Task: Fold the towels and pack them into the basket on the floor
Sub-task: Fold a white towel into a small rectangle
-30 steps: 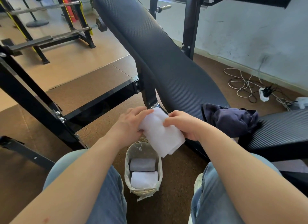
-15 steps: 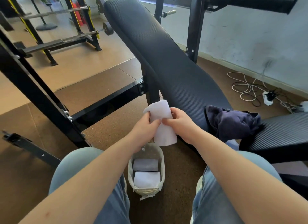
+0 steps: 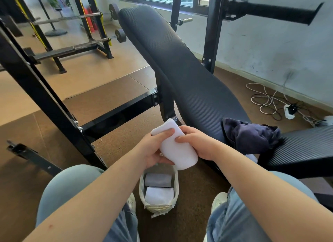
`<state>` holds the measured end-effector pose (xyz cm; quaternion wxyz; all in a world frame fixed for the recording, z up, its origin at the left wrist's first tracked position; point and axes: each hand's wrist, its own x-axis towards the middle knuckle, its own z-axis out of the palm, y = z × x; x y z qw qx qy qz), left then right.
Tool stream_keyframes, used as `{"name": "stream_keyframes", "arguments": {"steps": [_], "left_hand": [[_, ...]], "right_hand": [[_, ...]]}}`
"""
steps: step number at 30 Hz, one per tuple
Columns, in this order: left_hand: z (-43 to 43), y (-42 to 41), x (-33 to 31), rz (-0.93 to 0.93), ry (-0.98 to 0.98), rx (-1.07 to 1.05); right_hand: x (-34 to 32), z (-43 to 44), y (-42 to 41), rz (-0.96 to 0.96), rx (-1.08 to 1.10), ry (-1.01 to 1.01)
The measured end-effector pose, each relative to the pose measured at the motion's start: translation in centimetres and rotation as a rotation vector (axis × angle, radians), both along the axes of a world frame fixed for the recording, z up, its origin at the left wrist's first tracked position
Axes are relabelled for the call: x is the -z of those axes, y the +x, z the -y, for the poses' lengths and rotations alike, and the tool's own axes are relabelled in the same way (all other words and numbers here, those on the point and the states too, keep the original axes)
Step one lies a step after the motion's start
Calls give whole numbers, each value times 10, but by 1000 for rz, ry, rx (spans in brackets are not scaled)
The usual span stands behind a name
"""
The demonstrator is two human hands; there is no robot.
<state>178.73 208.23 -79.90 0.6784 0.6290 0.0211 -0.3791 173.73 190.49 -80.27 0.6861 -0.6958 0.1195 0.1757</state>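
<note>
Reference: clock directions are read from the held towel, with 12 toward the top of the head view.
Held towel: the white folded towel (image 3: 177, 148) is held in the air, tilted, its upper end toward 11 and its lower end toward 5.
Left hand: the left hand (image 3: 151, 151) grips the towel, thumb laid across the upper end and fingers curled underneath.
Right hand: the right hand (image 3: 198, 144) grips the towel's right edge, fingers curled onto the cloth.
Basket: the basket (image 3: 158, 208) stands on the floor at 6, between the two shoes; its far rim is hidden behind the left hand and the towel.
Basket contents: a grey folded towel (image 3: 158, 180) lies at the far end and a white folded towel (image 3: 159, 195) at the near end, touching.
Dark towel: the dark towel (image 3: 250, 133) lies crumpled at 3, where the back pad (image 3: 180, 70) meets the seat (image 3: 306, 144), near the right wrist.
Obstructions: the back pad's support post rises just behind the towel at 12. The black crossbar (image 3: 119, 113) runs from 11 toward 9.
Edges: the seat's near edge passes at 4, beside the right forearm. The knees flank the basket at 7 and 5.
Open room: brown floor (image 3: 126, 148) lies at 9, between the crossbar and the left forearm.
Background: cables (image 3: 266, 99) and a power strip (image 3: 289, 111) lie at 2, along the wall.
</note>
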Motion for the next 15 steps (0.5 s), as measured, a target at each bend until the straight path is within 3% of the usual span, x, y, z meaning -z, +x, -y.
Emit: {"name": "stream_keyframes", "arguments": {"steps": [4,10,15], "left_hand": [[-3,8,1,-123,-122,-242],[-13,19,19,-225,-299,-334],[-14,26,48,-356,-297,-458]], "right_hand": [[13,3,1,-46,-14,-93],[41,-7,2,-62,259,384],[70,-22,18,-41,400,490]]}}
